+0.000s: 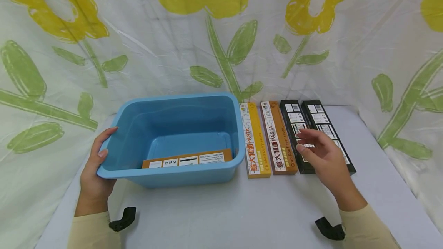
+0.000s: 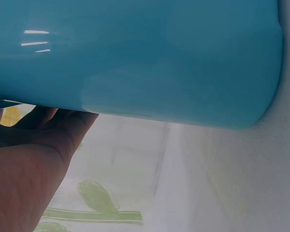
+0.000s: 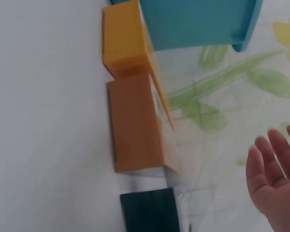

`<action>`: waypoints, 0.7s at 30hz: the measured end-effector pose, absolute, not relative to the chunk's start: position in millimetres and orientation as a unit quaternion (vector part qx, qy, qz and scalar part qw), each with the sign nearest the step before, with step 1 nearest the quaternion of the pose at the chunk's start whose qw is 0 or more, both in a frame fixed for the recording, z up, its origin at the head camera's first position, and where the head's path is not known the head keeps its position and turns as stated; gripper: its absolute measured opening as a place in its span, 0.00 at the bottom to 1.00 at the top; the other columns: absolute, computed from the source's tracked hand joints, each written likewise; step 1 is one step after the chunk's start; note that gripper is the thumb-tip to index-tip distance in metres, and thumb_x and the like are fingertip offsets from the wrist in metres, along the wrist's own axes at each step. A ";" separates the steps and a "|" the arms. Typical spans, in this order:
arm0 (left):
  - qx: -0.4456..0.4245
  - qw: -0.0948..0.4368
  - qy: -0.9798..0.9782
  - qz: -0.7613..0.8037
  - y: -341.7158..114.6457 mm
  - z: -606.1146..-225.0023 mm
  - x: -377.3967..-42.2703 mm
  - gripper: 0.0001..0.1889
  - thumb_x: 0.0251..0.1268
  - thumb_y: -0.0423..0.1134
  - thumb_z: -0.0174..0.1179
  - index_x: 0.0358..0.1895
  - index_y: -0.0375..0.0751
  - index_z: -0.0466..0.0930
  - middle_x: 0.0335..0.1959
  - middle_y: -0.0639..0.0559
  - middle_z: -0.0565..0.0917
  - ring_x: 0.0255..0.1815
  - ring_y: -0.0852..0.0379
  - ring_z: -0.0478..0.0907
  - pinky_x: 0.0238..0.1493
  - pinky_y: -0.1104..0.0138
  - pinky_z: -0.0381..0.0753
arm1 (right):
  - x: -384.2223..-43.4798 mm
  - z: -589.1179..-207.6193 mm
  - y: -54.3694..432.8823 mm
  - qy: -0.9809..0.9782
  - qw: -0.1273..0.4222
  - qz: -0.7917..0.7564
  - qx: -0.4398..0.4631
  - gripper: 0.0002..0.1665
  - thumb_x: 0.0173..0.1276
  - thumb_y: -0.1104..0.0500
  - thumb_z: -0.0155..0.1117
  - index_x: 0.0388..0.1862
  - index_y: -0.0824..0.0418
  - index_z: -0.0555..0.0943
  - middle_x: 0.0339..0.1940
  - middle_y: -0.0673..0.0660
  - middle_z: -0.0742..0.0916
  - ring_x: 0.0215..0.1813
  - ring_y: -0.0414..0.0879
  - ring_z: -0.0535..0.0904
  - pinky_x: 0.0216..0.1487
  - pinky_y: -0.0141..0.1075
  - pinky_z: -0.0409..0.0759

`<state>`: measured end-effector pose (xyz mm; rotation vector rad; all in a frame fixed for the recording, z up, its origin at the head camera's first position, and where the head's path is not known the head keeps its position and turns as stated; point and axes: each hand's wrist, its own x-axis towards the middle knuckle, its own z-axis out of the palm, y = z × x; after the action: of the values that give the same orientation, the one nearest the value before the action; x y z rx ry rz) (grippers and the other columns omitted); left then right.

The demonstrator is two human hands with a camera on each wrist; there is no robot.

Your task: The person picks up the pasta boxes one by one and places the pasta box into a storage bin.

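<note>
On the left of the head view is a blue plastic tub [image 1: 187, 180]. My left hand [image 1: 95, 168] grips its left rim, the thumb at the near corner. Inside, along the near wall, lies a brown box [image 1: 188, 160] with white label panels. In the left wrist view the tub's smooth side [image 2: 159, 63] fills the upper part, above my hand [image 2: 29, 164]. My right hand [image 1: 325, 158] hovers over two black boxes [image 1: 295, 117], fingers loosely bent and holding nothing. In the right wrist view that hand [image 3: 280, 183] is apart from the boxes.
Right of the tub lie a yellow pasta box [image 1: 254, 137] and a brown pasta box [image 1: 277, 137], side by side with the black ones. They rest on a white-covered table [image 1: 207, 218]. Behind hangs a pale cloth [image 1: 155, 49] printed with yellow flowers.
</note>
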<state>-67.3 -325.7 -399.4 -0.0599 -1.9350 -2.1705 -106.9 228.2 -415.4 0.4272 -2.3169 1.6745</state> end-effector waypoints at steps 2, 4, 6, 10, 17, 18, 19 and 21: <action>-0.022 0.116 -0.661 -0.741 -325.6 -399.6 -67.5 0.35 0.78 0.46 0.37 0.87 0.52 0.61 0.87 0.50 0.49 0.79 0.41 0.54 0.63 0.47 0.60 | -105.8 -417.2 230.9 -0.798 0.124 0.573 0.140 0.26 0.78 0.75 0.64 0.73 0.73 0.75 0.63 0.68 0.83 0.60 0.48 0.81 0.56 0.29 0.80; -0.022 0.116 -0.662 -0.740 -325.4 -399.4 -67.4 0.35 0.78 0.46 0.37 0.87 0.52 0.61 0.87 0.50 0.49 0.80 0.41 0.54 0.64 0.48 0.60 | -104.7 -418.3 233.4 -0.804 0.125 0.566 0.136 0.26 0.79 0.74 0.64 0.73 0.72 0.75 0.63 0.66 0.83 0.60 0.47 0.81 0.56 0.28 0.80; -0.019 0.116 -0.663 -0.739 -325.2 -399.0 -67.3 0.35 0.78 0.46 0.37 0.87 0.53 0.61 0.87 0.50 0.49 0.80 0.41 0.54 0.64 0.48 0.61 | -103.7 -418.9 235.9 -0.806 0.126 0.563 0.131 0.26 0.80 0.73 0.64 0.74 0.71 0.75 0.63 0.64 0.83 0.60 0.47 0.80 0.56 0.27 0.80; -0.014 0.116 -0.666 -0.737 -324.7 -398.3 -66.9 0.35 0.78 0.47 0.37 0.87 0.54 0.61 0.87 0.51 0.49 0.80 0.41 0.53 0.64 0.47 0.61 | -101.9 -419.7 241.2 -0.813 0.134 0.554 0.118 0.26 0.80 0.71 0.65 0.74 0.67 0.76 0.63 0.62 0.84 0.60 0.46 0.80 0.56 0.26 0.79; -0.012 0.115 -0.668 -0.735 -325.2 -398.4 -66.5 0.35 0.78 0.47 0.37 0.87 0.54 0.61 0.87 0.51 0.50 0.80 0.41 0.54 0.64 0.48 0.62 | -102.2 -420.8 249.9 -0.807 0.146 0.563 0.104 0.25 0.79 0.73 0.66 0.72 0.72 0.76 0.60 0.63 0.85 0.59 0.46 0.80 0.56 0.26 0.79; -0.011 0.115 -0.668 -0.735 -325.2 -398.2 -66.4 0.35 0.78 0.47 0.37 0.87 0.54 0.61 0.87 0.51 0.50 0.80 0.41 0.54 0.64 0.48 0.62 | -102.3 -420.7 250.9 -0.805 0.147 0.565 0.102 0.25 0.79 0.73 0.66 0.72 0.72 0.76 0.60 0.62 0.85 0.59 0.46 0.80 0.56 0.26 0.79; -0.011 0.115 -0.669 -0.734 -325.1 -398.0 -66.3 0.35 0.79 0.47 0.37 0.87 0.54 0.61 0.87 0.51 0.50 0.80 0.40 0.54 0.64 0.48 0.62 | -102.2 -420.7 252.0 -0.804 0.147 0.568 0.100 0.25 0.79 0.73 0.65 0.72 0.73 0.76 0.60 0.62 0.85 0.59 0.46 0.80 0.56 0.26 0.78; -0.011 0.115 -0.669 -0.734 -325.1 -397.9 -66.3 0.35 0.79 0.47 0.37 0.87 0.54 0.61 0.87 0.51 0.50 0.80 0.40 0.53 0.64 0.48 0.62 | -101.7 -420.7 254.1 -0.803 0.147 0.570 0.097 0.25 0.79 0.73 0.65 0.72 0.72 0.77 0.60 0.62 0.85 0.59 0.46 0.81 0.57 0.26 0.78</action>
<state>-66.3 -325.1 -397.9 -0.0319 -1.9617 -2.1518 -101.7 254.1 -420.7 0.2791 -2.3100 1.6395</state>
